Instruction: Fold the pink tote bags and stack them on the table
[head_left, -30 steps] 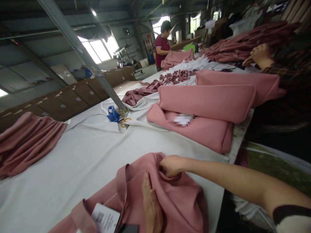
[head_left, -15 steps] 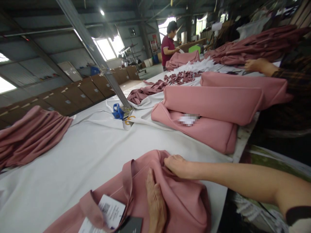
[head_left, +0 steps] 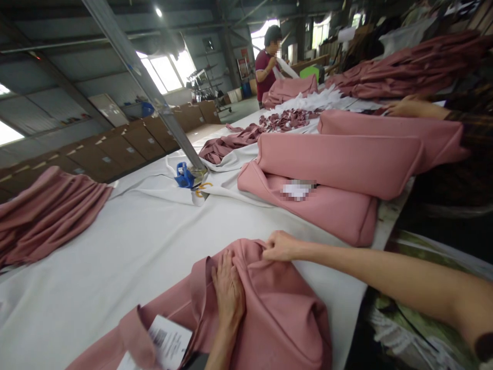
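A pink bag [head_left: 287,313] lies across the near part of the white-covered table [head_left: 127,246], with a strap handle [head_left: 198,288] and a white printed tag [head_left: 171,336] on its left part. Flat on the bag, beside the strap, rests my left hand [head_left: 229,290] with its fingers stretched out. My right hand [head_left: 281,246] is closed on a fold of the bag at its far edge, the fingers pinching the material. The underside of the bag and its near left end are out of sight.
Several filled pink bags [head_left: 339,162] are stacked ahead on the right. Yellow-handled scissors [head_left: 202,190] and a blue tape dispenser [head_left: 185,176] sit by a metal post [head_left: 154,97]. Pink folded fabric [head_left: 50,216] lies left. A co-worker's hand [head_left: 419,107] is at far right; another person [head_left: 265,67] stands behind.
My left hand has slid up and left over the bag toward the strap. My right hand still grips the far edge, slightly higher. The person at the back has raised a hand with white material.
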The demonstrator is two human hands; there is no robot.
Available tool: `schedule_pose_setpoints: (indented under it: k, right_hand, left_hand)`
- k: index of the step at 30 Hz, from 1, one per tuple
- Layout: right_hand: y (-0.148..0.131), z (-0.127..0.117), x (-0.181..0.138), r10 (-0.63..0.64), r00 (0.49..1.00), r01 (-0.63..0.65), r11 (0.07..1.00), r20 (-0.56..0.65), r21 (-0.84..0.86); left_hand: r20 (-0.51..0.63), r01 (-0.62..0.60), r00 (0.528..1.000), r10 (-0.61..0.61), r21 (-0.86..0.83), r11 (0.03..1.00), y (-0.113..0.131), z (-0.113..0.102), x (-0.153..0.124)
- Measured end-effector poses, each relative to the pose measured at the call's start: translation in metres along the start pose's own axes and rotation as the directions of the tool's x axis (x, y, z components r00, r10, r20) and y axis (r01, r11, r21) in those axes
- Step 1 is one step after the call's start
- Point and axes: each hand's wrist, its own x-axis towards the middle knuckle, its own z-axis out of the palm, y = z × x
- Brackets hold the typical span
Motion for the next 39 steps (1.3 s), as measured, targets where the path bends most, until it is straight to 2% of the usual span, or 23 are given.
schedule_pose_setpoints:
  k: [4,8,12,13,17,21,25,29,34,39]
  right_hand:
    - [0.042,-0.009,-0.026,0.042,0.975,-0.006,0.986,-0.219,0.165]
    - [0.062,-0.006,-0.040,0.029,0.937,0.045,0.978,-0.349,0.204]
    - [0.066,-0.010,-0.044,-0.221,0.896,0.243,0.970,-0.385,0.008]
    - [0.068,-0.009,-0.045,-0.248,0.888,0.259,0.966,-0.387,-0.024]
    - [0.074,-0.006,-0.046,-0.112,0.902,0.117,0.993,-0.417,-0.015]
    - [0.051,-0.016,-0.031,-0.060,0.919,0.031,0.996,-0.389,-0.080]
    - [0.014,-0.023,-0.002,-0.035,0.978,-0.004,0.983,-0.204,-0.185]
    - [0.004,-0.006,0.010,-0.028,0.998,0.011,0.957,-0.057,-0.291]
    - [0.010,0.010,-0.002,-0.203,0.974,0.154,0.922,-0.104,-0.356]
    - [0.009,0.015,0.002,-0.258,0.956,0.192,0.911,-0.138,-0.366]
  left_hand:
    - [0.020,-0.003,1.000,0.003,0.018,1.000,0.007,0.001,-0.004]
    - [0.073,-0.092,0.994,0.080,0.173,0.981,0.016,-0.002,-0.004]
    - [0.131,-0.180,0.981,0.145,0.317,0.931,0.023,-0.006,-0.005]
    - [0.145,-0.193,0.978,0.152,0.341,0.920,0.025,-0.007,-0.006]
    - [0.154,-0.205,0.976,0.153,0.418,0.885,0.033,-0.009,-0.005]
    - [0.132,-0.206,0.978,0.163,0.453,0.867,0.036,-0.009,-0.005]
    - [0.123,-0.207,0.978,0.169,0.466,0.860,0.035,-0.008,-0.005]
    - [0.115,-0.210,0.978,0.176,0.463,0.861,0.035,-0.008,-0.005]
    - [0.091,-0.179,0.984,0.155,0.414,0.892,0.036,-0.007,-0.005]
    - [0.051,-0.155,0.988,0.146,0.378,0.913,0.033,-0.005,-0.006]
